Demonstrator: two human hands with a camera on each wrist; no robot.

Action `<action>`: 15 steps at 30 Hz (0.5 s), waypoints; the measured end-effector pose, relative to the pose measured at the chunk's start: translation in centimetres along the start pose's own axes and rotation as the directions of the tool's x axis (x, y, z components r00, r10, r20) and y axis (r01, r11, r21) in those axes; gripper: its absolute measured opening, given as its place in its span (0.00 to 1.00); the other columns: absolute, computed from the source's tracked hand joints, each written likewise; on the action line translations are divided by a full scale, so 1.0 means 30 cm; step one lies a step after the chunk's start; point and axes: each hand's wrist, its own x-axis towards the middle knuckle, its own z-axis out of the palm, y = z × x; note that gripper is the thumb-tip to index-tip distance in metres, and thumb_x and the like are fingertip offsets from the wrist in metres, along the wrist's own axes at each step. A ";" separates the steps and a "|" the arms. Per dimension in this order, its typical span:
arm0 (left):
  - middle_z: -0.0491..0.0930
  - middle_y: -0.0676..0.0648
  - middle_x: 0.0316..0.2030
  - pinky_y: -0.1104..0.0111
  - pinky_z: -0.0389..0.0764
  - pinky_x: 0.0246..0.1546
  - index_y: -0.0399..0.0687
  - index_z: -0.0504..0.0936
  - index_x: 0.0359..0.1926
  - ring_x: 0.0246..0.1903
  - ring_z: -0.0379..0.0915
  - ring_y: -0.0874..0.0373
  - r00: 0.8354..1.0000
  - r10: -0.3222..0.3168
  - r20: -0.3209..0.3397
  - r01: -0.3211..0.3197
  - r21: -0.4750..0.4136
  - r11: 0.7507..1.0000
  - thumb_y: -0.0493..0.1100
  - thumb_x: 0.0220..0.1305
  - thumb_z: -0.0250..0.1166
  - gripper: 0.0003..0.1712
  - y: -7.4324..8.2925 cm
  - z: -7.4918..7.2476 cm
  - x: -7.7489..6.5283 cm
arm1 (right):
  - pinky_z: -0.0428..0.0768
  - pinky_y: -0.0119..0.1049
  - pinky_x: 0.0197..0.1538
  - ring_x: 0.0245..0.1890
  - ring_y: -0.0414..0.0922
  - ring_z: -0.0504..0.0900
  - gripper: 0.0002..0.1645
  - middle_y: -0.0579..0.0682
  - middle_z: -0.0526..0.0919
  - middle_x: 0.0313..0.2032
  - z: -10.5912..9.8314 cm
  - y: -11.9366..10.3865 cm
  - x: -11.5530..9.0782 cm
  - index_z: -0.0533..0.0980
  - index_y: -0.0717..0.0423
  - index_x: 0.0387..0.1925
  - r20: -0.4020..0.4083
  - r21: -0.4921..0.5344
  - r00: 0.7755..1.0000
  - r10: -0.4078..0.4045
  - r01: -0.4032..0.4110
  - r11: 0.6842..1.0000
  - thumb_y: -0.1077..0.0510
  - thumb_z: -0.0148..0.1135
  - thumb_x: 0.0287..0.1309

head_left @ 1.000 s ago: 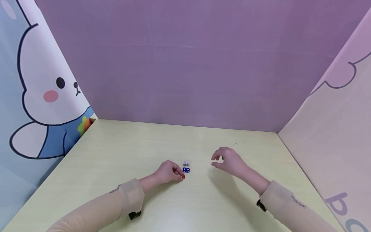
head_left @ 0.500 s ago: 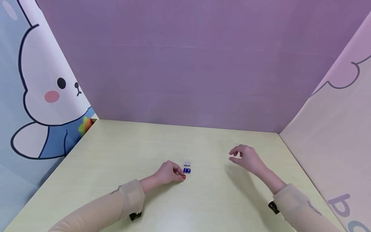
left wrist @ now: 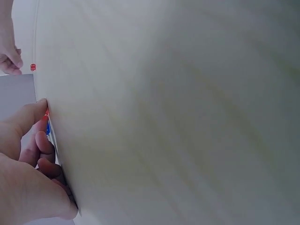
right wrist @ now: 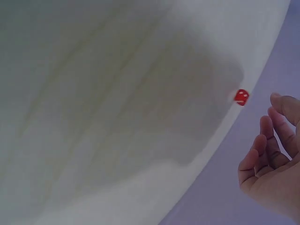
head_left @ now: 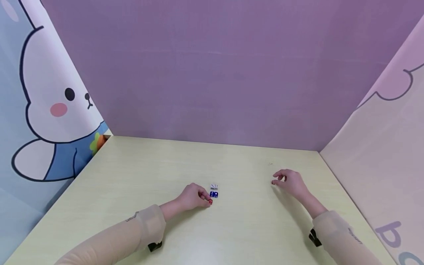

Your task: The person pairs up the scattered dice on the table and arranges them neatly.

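My left hand [head_left: 193, 196] pinches a small red die [head_left: 210, 201] between thumb and finger on the table [head_left: 245, 228]. Just beyond that die sit two blue dice [head_left: 214, 194] side by side, and behind them two white dice [head_left: 214, 186]. In the left wrist view the fingers mostly cover the pinched die, with a bit of blue behind. Over to the right, my right hand [head_left: 291, 184] hovers at another red die [head_left: 273, 182]. From the right wrist view, this die [right wrist: 241, 97] lies ahead of the parted fingertips, with a gap between.
A purple panel [head_left: 212, 73] stands along the table's back edge. Printed panels rise on both sides: a cartoon rabbit [head_left: 53, 92] on the left, a pale pink one [head_left: 381, 147] on the right. A small dark mark [head_left: 270, 163] lies on the tabletop beyond the right hand.
My right hand has moved to the right across the table and lowered, and the red die by its fingertips now shows. The left hand stays at its red die.
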 end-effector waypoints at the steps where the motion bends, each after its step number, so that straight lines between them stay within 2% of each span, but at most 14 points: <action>1: 0.76 0.55 0.22 0.72 0.68 0.29 0.47 0.86 0.27 0.26 0.67 0.62 1.000 -0.002 0.001 0.002 0.000 1.000 0.38 0.43 0.76 0.08 0.000 0.000 0.000 | 0.67 0.32 0.28 0.25 0.41 0.69 0.10 0.48 0.80 0.27 0.003 0.008 0.001 0.82 0.60 0.36 0.006 0.008 1.000 0.012 -0.012 1.000 0.61 0.69 0.50; 6: 0.76 0.54 0.23 0.71 0.68 0.30 0.47 0.86 0.27 0.26 0.67 0.62 1.000 -0.013 0.008 0.013 -0.002 1.000 0.38 0.44 0.76 0.08 -0.001 0.001 -0.001 | 0.68 0.31 0.27 0.26 0.41 0.70 0.08 0.49 0.80 0.27 0.015 0.032 0.003 0.82 0.60 0.36 0.043 0.037 0.998 0.055 -0.056 0.998 0.63 0.66 0.51; 15: 0.77 0.55 0.23 0.71 0.69 0.31 0.49 0.86 0.27 0.27 0.68 0.61 1.000 -0.019 0.013 0.019 0.007 1.000 0.39 0.45 0.76 0.07 -0.001 -0.003 -0.002 | 0.69 0.30 0.26 0.25 0.40 0.71 0.04 0.49 0.81 0.28 0.030 0.042 0.008 0.83 0.59 0.32 0.074 0.041 0.995 0.073 -0.077 0.996 0.63 0.64 0.53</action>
